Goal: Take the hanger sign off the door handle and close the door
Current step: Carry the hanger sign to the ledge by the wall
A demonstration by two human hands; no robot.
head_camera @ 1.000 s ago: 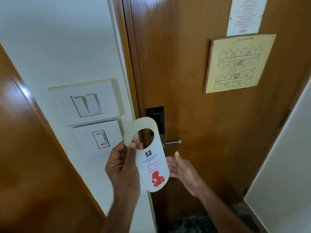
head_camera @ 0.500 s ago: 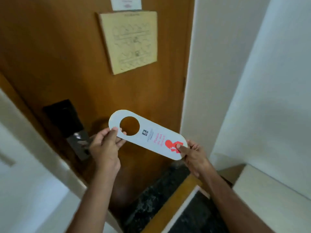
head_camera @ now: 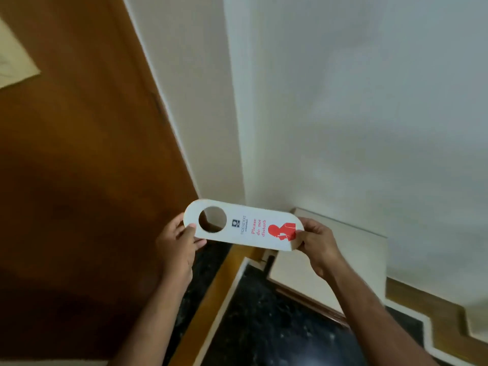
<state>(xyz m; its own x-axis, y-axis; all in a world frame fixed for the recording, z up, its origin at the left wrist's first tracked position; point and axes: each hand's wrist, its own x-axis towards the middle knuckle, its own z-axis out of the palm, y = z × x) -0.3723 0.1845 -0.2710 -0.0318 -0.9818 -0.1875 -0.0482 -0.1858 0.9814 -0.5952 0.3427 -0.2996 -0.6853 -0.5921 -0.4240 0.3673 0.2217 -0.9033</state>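
The white hanger sign with a round hole and red "Please do not disturb" print lies level in front of me, off the handle. My left hand pinches its hole end and my right hand pinches the end with the red figure. The brown wooden door fills the left of the view and looks closed in its frame. The door handle is out of view.
A white wall meets the door frame at a corner on the right. Below lies dark stone floor with a wooden threshold strip and a pale skirting. A yellowish notice hangs on the door.
The view has swung right, away from the handle and lock. My right hand took the sign's lower end, and both hands turned it level and carried it toward the wall corner.
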